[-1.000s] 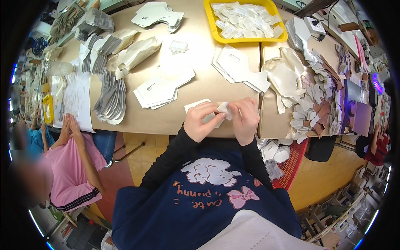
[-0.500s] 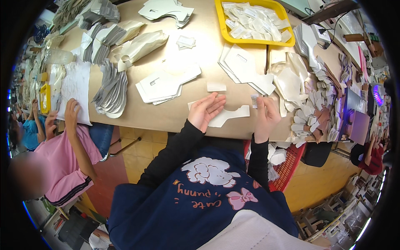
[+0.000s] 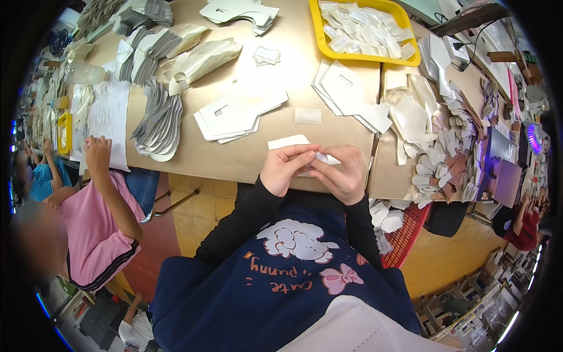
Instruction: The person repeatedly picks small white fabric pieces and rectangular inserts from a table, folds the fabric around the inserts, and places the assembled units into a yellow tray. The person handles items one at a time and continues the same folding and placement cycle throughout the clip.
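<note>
My left hand (image 3: 284, 169) and my right hand (image 3: 342, 175) meet above the table edge, fingertips pinched together on a small white label (image 3: 321, 156). Fingers cover most of the label. Beneath them lies a flat white cut piece (image 3: 287, 141), its middle hidden by my hands. A small translucent rectangular patch (image 3: 307, 116) rests just beyond. Farther off are two fanned stacks of white cut pieces with slots, one to the left (image 3: 226, 119) and one to the right (image 3: 342, 88).
A yellow tray (image 3: 418, 54) full of small labels stands at the back right. Grey piles (image 3: 157, 126) and a plastic bag (image 3: 205, 63) lie left. Loose cut pieces (image 3: 448, 141) heap at right, above a red basket (image 3: 404, 234). A person in pink (image 3: 102, 220) works at left.
My right hand has come left with the label to meet my left hand, whose open fingers have closed into a pinch. The view has shifted slightly.
</note>
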The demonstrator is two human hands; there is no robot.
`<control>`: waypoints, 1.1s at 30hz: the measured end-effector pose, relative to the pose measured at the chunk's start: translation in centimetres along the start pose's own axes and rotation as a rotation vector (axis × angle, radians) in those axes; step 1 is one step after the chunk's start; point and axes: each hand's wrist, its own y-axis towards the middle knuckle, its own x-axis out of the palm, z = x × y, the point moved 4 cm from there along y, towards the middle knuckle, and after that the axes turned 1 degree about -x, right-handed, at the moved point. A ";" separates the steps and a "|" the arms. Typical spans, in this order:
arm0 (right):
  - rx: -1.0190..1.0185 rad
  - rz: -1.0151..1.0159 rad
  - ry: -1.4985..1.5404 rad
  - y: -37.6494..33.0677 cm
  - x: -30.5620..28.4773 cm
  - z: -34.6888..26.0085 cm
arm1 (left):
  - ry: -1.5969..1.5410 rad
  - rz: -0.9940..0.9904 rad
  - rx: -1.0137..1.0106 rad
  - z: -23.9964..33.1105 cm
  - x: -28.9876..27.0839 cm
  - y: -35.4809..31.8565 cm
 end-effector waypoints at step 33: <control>1.125 0.280 0.989 -2.2 1.4 1.6 | 0.442 0.078 0.134 2.2 -1.2 1.4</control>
